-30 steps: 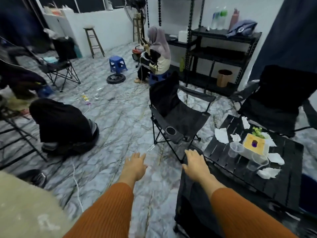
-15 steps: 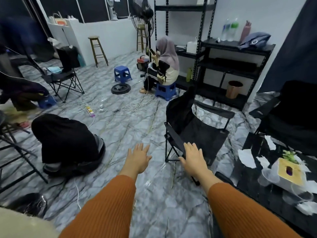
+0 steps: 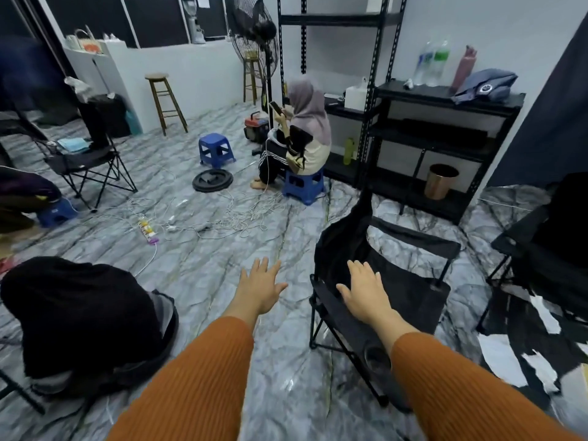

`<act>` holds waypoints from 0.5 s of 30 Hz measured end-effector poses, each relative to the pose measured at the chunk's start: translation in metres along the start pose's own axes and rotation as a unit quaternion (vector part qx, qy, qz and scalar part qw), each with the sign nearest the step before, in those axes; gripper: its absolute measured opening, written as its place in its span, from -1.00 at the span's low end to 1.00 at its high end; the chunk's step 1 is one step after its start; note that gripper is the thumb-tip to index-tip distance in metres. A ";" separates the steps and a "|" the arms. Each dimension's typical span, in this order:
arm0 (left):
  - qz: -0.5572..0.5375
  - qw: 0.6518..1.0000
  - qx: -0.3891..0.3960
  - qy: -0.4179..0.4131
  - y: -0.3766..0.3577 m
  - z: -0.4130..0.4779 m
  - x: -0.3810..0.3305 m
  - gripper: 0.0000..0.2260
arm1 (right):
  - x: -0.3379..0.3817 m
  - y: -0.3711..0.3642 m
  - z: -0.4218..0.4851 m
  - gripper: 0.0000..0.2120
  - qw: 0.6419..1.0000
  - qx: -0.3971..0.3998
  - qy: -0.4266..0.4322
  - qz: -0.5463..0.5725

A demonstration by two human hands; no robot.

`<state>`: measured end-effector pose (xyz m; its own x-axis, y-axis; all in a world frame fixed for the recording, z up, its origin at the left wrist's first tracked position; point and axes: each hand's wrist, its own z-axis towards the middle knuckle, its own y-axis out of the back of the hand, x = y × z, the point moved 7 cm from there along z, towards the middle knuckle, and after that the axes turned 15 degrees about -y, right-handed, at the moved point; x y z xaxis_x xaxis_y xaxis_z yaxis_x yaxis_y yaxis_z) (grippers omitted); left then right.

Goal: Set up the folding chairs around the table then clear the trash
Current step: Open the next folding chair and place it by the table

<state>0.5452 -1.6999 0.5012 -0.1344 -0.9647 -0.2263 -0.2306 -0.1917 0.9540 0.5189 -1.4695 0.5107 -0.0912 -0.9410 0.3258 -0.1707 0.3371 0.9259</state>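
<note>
Both hands, left hand and right hand, reach released, fingers spread, toward the black fabric folding chair, probably to reposition it.

blue stool, wooden stool, fan

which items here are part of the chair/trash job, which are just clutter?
Job: folding chair under right hand; second chair; paper scraps; left hand, empty.

Clutter: cables, power strip, blue stool, shelving, fan.
</note>
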 end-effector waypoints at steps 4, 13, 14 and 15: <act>0.002 1.000 -0.013 -0.021 0.032 0.082 0.012 -0.44 | 0.015 0.020 0.074 -0.40 1.000 -0.018 -0.015 0.014; 0.016 0.994 0.005 -0.105 0.060 0.248 0.019 -0.45 | 0.009 0.029 0.200 -0.46 0.994 -0.041 -0.097 0.038; 0.024 0.993 0.013 -0.116 0.060 0.267 0.020 -0.45 | 0.007 0.029 0.212 -0.47 0.992 -0.047 -0.112 0.041; 0.032 0.991 0.019 -0.127 0.061 0.286 0.021 -0.46 | 0.006 0.028 0.224 -0.49 0.989 -0.053 -0.128 0.043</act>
<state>0.2522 -1.6803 0.4984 -0.3866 -0.8974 -0.2128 -0.2501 -0.1201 0.9607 0.2934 -1.4593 0.4960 -0.3482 -0.8661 0.3586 -0.0493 0.3989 0.9156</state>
